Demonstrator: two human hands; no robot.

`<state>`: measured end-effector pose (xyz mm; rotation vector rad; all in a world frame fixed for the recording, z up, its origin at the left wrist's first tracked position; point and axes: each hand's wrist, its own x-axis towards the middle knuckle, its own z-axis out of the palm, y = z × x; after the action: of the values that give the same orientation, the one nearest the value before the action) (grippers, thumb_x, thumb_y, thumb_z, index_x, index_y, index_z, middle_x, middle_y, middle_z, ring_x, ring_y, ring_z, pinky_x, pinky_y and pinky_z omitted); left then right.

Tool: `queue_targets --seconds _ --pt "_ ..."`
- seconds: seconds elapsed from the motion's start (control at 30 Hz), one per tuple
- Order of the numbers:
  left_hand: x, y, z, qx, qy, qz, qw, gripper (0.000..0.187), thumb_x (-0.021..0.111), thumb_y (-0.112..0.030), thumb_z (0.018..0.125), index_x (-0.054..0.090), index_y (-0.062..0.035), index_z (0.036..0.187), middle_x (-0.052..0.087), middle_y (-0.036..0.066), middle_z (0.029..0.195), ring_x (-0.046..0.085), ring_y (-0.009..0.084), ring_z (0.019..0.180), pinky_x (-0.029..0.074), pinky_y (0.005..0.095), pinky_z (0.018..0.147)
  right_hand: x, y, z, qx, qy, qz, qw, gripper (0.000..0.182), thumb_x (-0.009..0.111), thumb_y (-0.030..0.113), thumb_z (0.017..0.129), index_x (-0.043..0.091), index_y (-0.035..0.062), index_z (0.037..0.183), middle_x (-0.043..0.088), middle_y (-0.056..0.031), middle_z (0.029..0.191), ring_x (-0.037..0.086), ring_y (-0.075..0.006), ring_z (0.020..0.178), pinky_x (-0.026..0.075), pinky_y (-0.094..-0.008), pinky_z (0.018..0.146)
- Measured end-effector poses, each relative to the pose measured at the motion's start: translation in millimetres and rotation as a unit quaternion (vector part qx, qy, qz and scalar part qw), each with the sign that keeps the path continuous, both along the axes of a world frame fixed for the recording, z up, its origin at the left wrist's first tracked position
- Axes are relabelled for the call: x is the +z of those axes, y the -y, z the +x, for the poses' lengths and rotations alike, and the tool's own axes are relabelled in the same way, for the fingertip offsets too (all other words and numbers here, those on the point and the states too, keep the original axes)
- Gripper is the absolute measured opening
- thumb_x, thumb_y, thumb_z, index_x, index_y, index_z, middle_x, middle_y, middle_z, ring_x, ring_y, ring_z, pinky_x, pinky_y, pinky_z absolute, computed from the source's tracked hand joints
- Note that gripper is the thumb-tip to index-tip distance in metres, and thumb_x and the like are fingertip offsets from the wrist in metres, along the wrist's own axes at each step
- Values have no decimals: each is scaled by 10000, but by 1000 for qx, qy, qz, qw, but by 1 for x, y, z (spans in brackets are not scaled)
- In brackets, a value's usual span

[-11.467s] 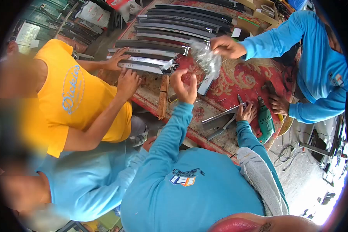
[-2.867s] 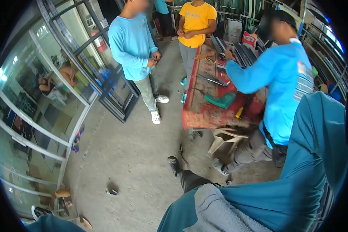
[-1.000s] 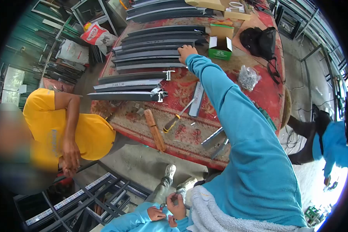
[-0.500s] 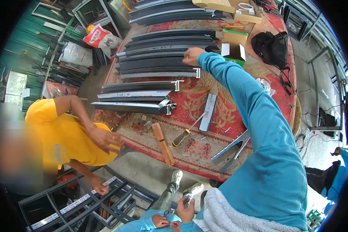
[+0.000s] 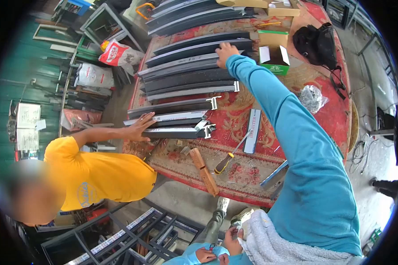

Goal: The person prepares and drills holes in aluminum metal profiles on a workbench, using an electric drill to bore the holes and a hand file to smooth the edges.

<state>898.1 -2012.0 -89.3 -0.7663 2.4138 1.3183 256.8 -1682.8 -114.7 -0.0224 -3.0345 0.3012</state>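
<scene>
My right hand (image 5: 227,54), at the end of a long blue sleeve, bends its fingers over the edge of a dark metal profile (image 5: 185,54) in the upper row on the table. What seems to be my left hand (image 5: 232,240) is low at the bottom edge, below the table; its fingers are partly hidden, and what it holds, if anything, is unclear. Several more profiles (image 5: 181,78) lie side by side beneath my right hand. Right of it stands an open green box (image 5: 274,69).
A co-worker's hand (image 5: 141,127) lies on the nearer profiles. On the red tablecloth (image 5: 234,165) are a screwdriver (image 5: 224,163), a labelled piece (image 5: 252,131), a wooden block (image 5: 203,171) and crumpled plastic (image 5: 312,99). Dark frames (image 5: 115,234) stand lower left; two other small hands (image 5: 205,255) show at the bottom.
My right hand has moved up from over the middle profiles to the upper ones. The co-worker's hand has moved from beside the table onto the nearer profiles. The view has shifted.
</scene>
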Motion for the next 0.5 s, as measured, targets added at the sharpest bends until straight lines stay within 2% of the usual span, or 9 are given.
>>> queue_targets --seconds 0.03,0.07,0.17,0.23,0.3,0.37,0.43,0.5 --pt "-2 -5 0 11 -1 3 1000 348 770 -194 778 624 6 1022 658 103 878 628 189 795 499 308 766 -4 -4 -7 0 1 -5 1000 443 642 273 777 602 85 1176 495 -168 1295 479 -322 1228 429 -473 981" --pt "-6 -12 0 23 -3 9 1000 356 775 -205 777 627 4 1024 657 108 882 626 196 801 498 314 772 -9 -4 -12 4 6 -2 1000 470 624 330 793 578 69 1181 541 -201 1212 504 -362 1178 433 -463 989" --pt "-10 -12 7 44 -14 -2 999 341 770 -206 777 633 0 1013 662 108 881 625 194 799 496 314 759 2 -6 -16 -33 124 -35 991 494 625 344 795 566 70 1202 529 -204 1254 499 -368 1194 431 -459 998" --pt "-7 -14 6 50 -13 -7 999 339 769 -205 778 634 -2 1013 662 110 880 628 196 800 496 313 757 4 -2 -19 -56 117 -28 991 585 658 354 763 520 46 1241 517 -199 1283 502 -369 1200 442 -446 998" --pt "-3 -16 4 44 -12 -10 999 337 768 -204 778 634 -3 1014 662 112 880 630 199 801 496 312 755 5 -1 -19 -61 110 -35 991 629 692 346 728 511 29 1240 509 -209 1286 504 -369 1196 441 -442 1000" --pt "1 -16 -1 31 -12 -12 999 335 767 -203 779 635 -5 1014 661 113 879 632 202 803 495 311 753 11 -3 -19 -43 110 -14 993 674 719 396 722 529 14 1244 512 -201 1309 505 -350 1216 442 -441 1004" --pt "6 -18 -9 20 -15 -14 1000 333 766 -202 779 636 -7 1014 661 115 878 635 204 804 495 310 751 0 -10 -25 5 101 -14 995 681 666 439 748 517 8 1255 514 -218 1303 520 -355 1199 444 -428 999" --pt "8 -21 -12 16 -17 -16 1000 330 765 -201 779 636 -8 1015 661 117 877 637 207 806 494 309 748 -2 -11 -24 8 87 -35 996 660 619 464 769 536 4 1235 541 -228 1272 538 -356 1175 447 -415 988"
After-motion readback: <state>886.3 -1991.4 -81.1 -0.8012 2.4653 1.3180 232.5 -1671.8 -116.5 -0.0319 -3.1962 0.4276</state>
